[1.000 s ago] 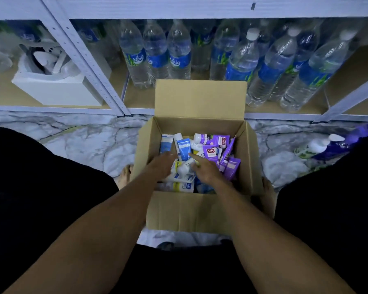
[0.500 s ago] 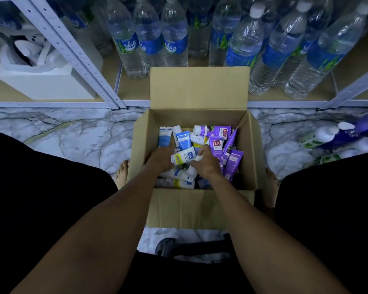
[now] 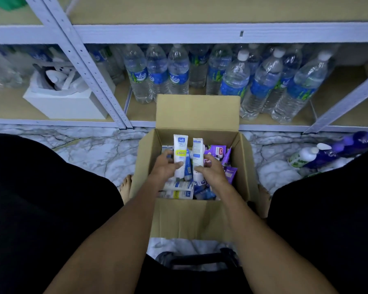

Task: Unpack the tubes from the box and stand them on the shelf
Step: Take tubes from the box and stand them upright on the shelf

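Both hands in the open brown cardboard box (image 3: 185,217) — left hand (image 3: 165,167) grips a white yellow-banded tube (image 3: 180,152), right hand (image 3: 210,171) grips a white blue-printed tube (image 3: 198,152), both lifted above the rest.

Forearms (image 3: 119,225) bare from left hand (image 3: 165,169) and right hand (image 3: 211,172) back to the near edge of view; plain black garment (image 3: 43,200) over both legs, outboard of each hand, dark and matte; one bare foot (image 3: 125,186) left of the left hand.
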